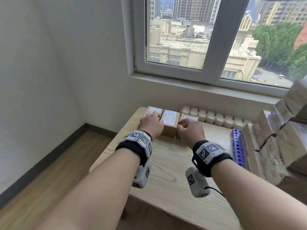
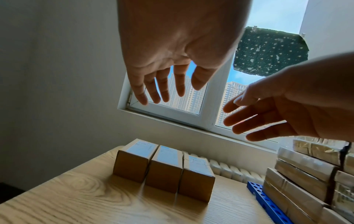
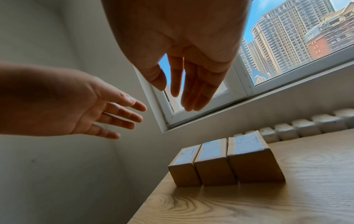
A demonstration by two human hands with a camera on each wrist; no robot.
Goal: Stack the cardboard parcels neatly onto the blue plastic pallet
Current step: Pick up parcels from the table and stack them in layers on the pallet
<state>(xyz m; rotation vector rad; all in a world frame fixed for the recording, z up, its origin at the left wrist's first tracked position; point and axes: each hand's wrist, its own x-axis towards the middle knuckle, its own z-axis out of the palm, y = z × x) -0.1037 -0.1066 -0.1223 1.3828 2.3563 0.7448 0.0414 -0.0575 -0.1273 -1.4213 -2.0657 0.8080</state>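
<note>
Below both hands (image 2: 178,50), three parcels (image 2: 163,171)

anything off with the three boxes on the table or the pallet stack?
Nothing damaged or spilled. The three cardboard parcels stand side by side on the wooden table, labels up, with the rightmost slightly skewed from the row. Both hands are open above them. The stack on the blue pallet is too blurred in the head view to judge alignment.

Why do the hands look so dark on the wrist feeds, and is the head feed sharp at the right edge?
Left wrist view: the left hand is backlit by the bright window, so its palm is in shadow. Right wrist view: same for the right hand; the three boxes stay crisp. Head view: the stacked parcels at the right edge are smeared by blur.
</note>
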